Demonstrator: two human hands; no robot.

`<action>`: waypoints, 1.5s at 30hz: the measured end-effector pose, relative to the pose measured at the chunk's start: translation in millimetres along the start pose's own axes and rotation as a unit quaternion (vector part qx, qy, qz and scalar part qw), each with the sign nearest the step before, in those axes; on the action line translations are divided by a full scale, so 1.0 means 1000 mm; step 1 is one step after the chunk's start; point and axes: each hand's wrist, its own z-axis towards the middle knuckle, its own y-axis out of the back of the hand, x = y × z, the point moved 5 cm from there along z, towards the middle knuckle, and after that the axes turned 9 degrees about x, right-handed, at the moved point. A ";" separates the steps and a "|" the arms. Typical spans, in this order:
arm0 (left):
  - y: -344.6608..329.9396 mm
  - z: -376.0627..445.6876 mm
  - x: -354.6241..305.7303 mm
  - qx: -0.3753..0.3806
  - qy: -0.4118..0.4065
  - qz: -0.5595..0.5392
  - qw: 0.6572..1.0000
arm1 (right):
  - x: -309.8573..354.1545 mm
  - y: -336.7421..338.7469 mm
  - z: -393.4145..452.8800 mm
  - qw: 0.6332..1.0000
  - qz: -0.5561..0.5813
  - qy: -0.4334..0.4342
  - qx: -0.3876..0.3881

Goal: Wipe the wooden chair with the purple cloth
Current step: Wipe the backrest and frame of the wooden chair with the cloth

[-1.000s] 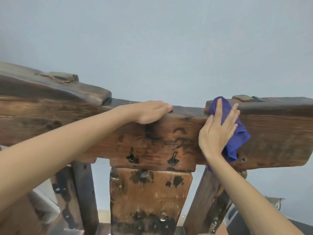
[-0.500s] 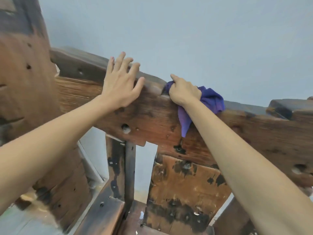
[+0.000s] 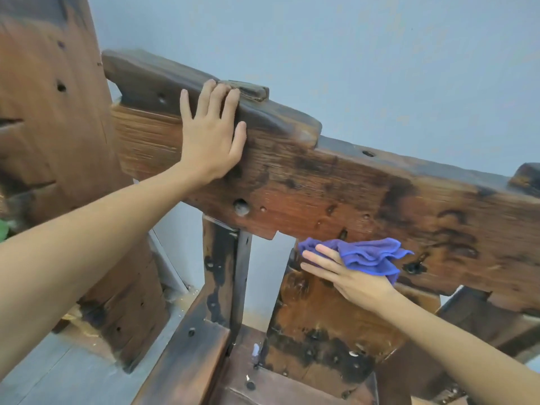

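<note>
Head view: a wooden chair (image 3: 336, 194) of dark, weathered timber fills most of the frame, seen from the seat side against a pale blue-grey wall (image 3: 380, 54). Its broad top rail (image 3: 365, 188) runs tilted, higher at the left and lower at the right, with dark stains and several bolt holes.

The left hand (image 3: 211, 135) lies flat and spread wide on the upper left part of that rail, fingers pointing up and curling over the top edge beside a small raised wooden block (image 3: 248, 90); it holds nothing.

The right hand (image 3: 349, 276) presses the purple cloth (image 3: 362, 255) against the lower edge of the rail, where the central back slat (image 3: 321, 311) meets it. The cloth is bunched between the palm and the wood, with its folds spilling out above and to the right of the hand; the fingers are extended leftward over the slat's top.

A second wooden panel (image 3: 52, 141) stands at the far left. Below, a dark armrest beam (image 3: 190, 352) and the seat boards (image 3: 263, 384) are visible.
</note>
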 end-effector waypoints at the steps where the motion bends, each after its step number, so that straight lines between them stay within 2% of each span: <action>1: -0.001 0.001 -0.005 0.003 0.012 -0.003 1.000 | 0.006 -0.001 0.005 1.000 -0.004 0.002 0.009; 5: 0.007 0.006 -0.012 -0.029 0.051 -0.030 0.998 | 0.017 0.022 0.066 0.999 0.012 0.006 -0.042; 8: 0.021 0.014 -0.002 -0.029 0.010 -0.054 0.998 | 0.020 0.056 0.126 0.998 0.024 0.010 -0.060; 12: 0.041 0.028 0.018 0.032 -0.056 -0.103 0.993 | 0.030 0.122 0.232 0.989 0.135 0.018 -0.055; 14: 0.048 0.028 0.035 0.071 -0.119 -0.120 0.983 | 0.026 0.156 0.287 0.987 0.124 -0.022 -0.097; 17: 0.046 0.018 0.062 0.139 -0.199 -0.097 0.965 | 0.012 0.190 0.346 0.989 0.068 -0.064 -0.116; 20: 0.048 0.018 0.109 0.171 -0.169 -0.111 0.964 | -0.018 0.229 0.391 0.975 0.127 -0.123 -0.136; 24: 0.066 0.045 0.176 0.122 -0.089 -0.155 0.976 | -0.056 0.267 0.427 0.968 0.135 -0.173 -0.125; 27: 0.069 0.065 0.210 0.117 -0.020 -0.152 0.981 | -0.078 0.287 0.434 0.958 0.163 -0.177 -0.156; 31: 0.062 0.085 0.225 0.124 0.031 -0.225 0.966 | -0.107 0.312 0.436 0.923 0.210 -0.269 -0.176; 34: 0.062 0.098 0.221 0.097 0.020 -0.241 0.966 | -0.152 0.308 0.421 0.847 0.397 -0.338 -0.100; 36: 0.059 0.110 0.216 0.099 0.052 -0.258 0.960 | -0.180 0.293 0.407 0.792 0.511 -0.331 -0.033; 38: 0.047 0.120 0.199 0.135 0.047 -0.272 0.952 | -0.195 0.273 0.383 0.768 0.556 -0.318 0.025; 41: 0.026 0.122 0.159 0.233 -0.027 -0.209 0.949 | -0.207 0.239 0.339 0.750 0.553 -0.358 0.057; 43: 0.019 0.116 0.122 0.253 -0.120 -0.174 0.944 | -0.213 0.220 0.311 0.743 0.552 -0.374 0.066; 45: 0.012 0.108 0.088 0.264 -0.170 -0.182 0.932 | -0.221 0.200 0.281 0.724 0.568 -0.385 0.068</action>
